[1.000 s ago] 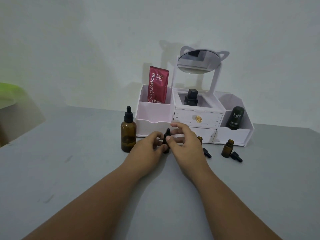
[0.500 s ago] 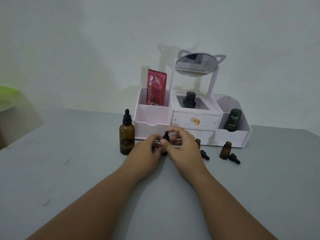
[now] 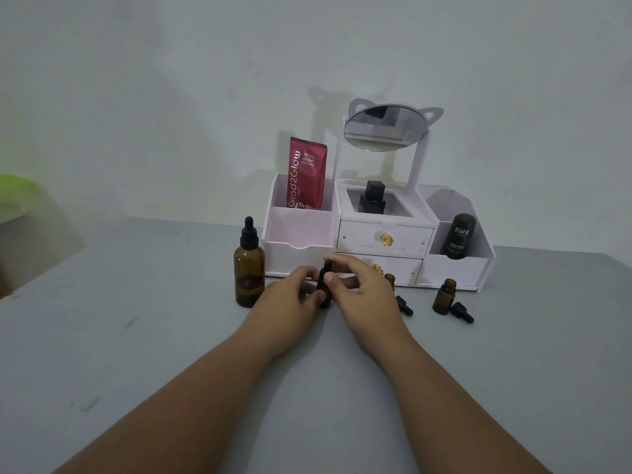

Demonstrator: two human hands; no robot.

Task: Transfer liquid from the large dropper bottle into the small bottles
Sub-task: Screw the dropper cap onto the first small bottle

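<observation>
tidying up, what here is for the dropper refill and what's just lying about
Job: large dropper bottle, capped small bottle, two open small bottles, two loose dropper caps.
Lying about: Glad2Glow sachet, Kahf bottle, black perfume bottle, mirror organiser.

held small bottle (image 3: 323, 285): body largely covered by fingers of the left hand (image 3: 285, 304) and right hand (image 3: 364, 297); liquid level cannot be told
second small bottle (image 3: 389, 278): only its open neck shows behind the right hand
lower drawer knob (image 3: 377, 268): half hidden by the right hand
green object (image 3: 12, 196): cut off by the left edge, blurred
Kahf bottle (image 3: 458, 237): small print unreadable
forearms (image 3: 191, 398): cut off by the bottom edge
</observation>
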